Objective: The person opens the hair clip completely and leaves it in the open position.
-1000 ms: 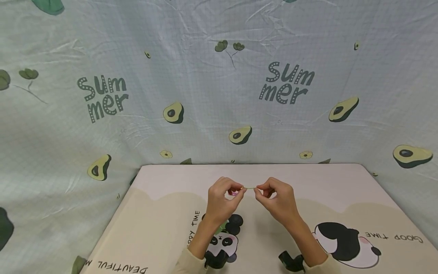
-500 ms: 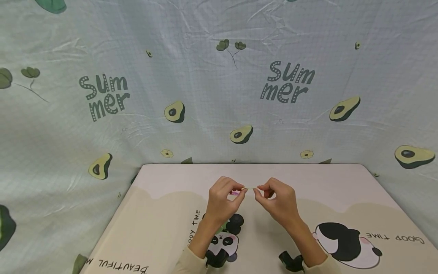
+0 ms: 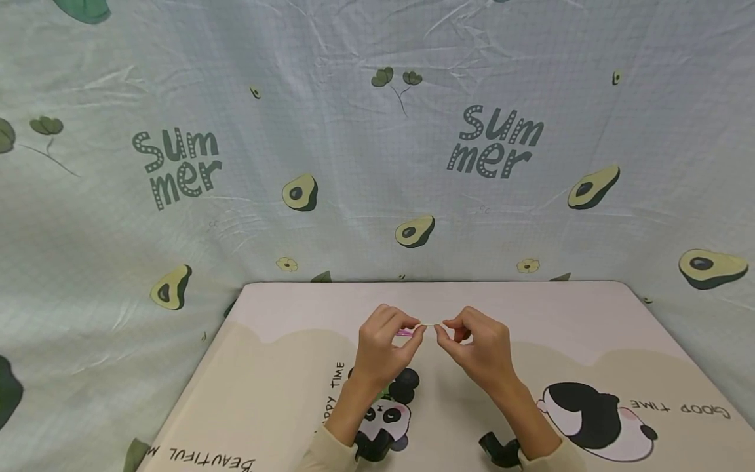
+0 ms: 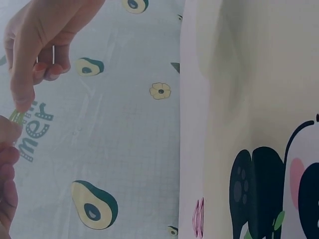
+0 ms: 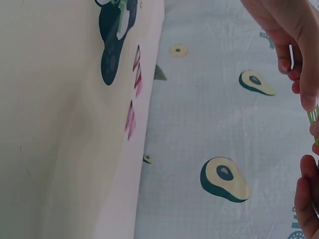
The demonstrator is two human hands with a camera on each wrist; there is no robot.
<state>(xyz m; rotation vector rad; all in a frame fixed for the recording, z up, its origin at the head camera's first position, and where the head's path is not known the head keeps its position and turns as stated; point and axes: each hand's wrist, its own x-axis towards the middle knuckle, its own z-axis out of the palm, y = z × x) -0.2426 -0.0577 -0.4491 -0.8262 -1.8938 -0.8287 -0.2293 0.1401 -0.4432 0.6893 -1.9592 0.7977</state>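
Above the far part of the table, my left hand [image 3: 383, 344] and my right hand [image 3: 480, 344] face each other. Between their thumbs and fingertips they pinch a short, thin yellow-green strip [image 3: 430, 325], each at one end. Narrow lengthwise strands with gaps show on the strip [image 5: 313, 115] in the right wrist view; the fingertips cover its ends. In the left wrist view the right hand [image 4: 50, 35] is above and the left hand [image 4: 7, 164] is cut off at the edge. Small pink, striped slim pieces [image 5: 130, 121] lie on the table beyond the hands.
The table [image 3: 248, 373] has a cream and pink cover printed with pandas and lettering. Behind it hangs a pale cloth [image 3: 354, 144] with avocado prints. Black wrist devices [image 3: 500, 451] sit by the light sleeves [image 3: 330, 452].
My two hands have come very slightly closer together, so less of the yellow-green strip shows between the fingertips. Both keep their pinch on it.
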